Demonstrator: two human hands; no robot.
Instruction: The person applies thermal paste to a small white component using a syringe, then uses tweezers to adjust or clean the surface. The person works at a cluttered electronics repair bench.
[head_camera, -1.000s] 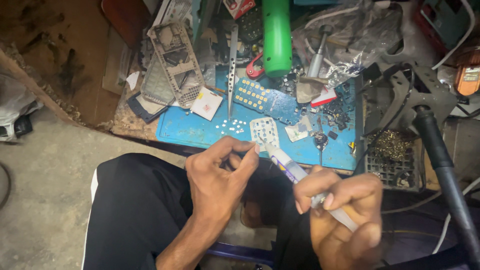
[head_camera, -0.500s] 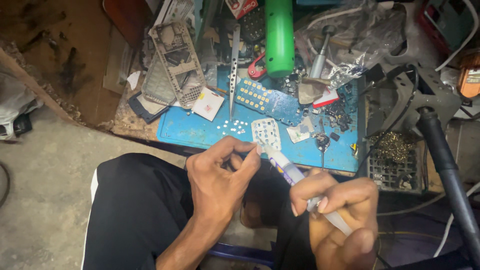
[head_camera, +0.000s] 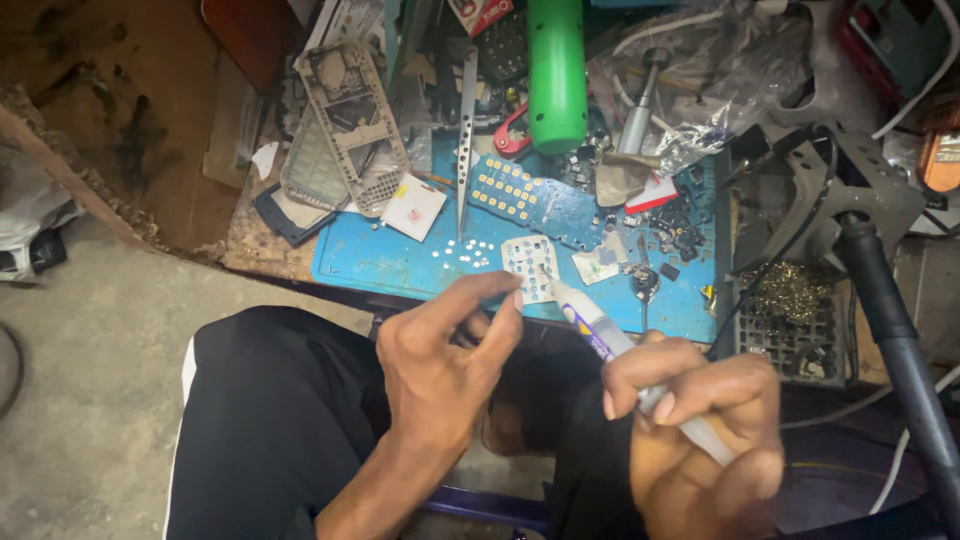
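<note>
My right hand is clenched around a white syringe, its tip touching the pale keypad sheet lying on the blue mat. My left hand hovers just beside it over the mat's near edge, forefinger and thumb stretched toward the sheet; whether they pinch anything I cannot tell. Tweezers and a green handle lie farther back.

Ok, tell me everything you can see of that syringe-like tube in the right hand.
The syringe-like tube is a slim, pale plastic barrel with a purple-and-yellow label band and a fine tapered tip. It lies tilted, tip up-left, rear end down-right. The right hand grips its rear half. Its tip sits over the small white keypad sheet on the blue mat; contact is unclear.
</note>
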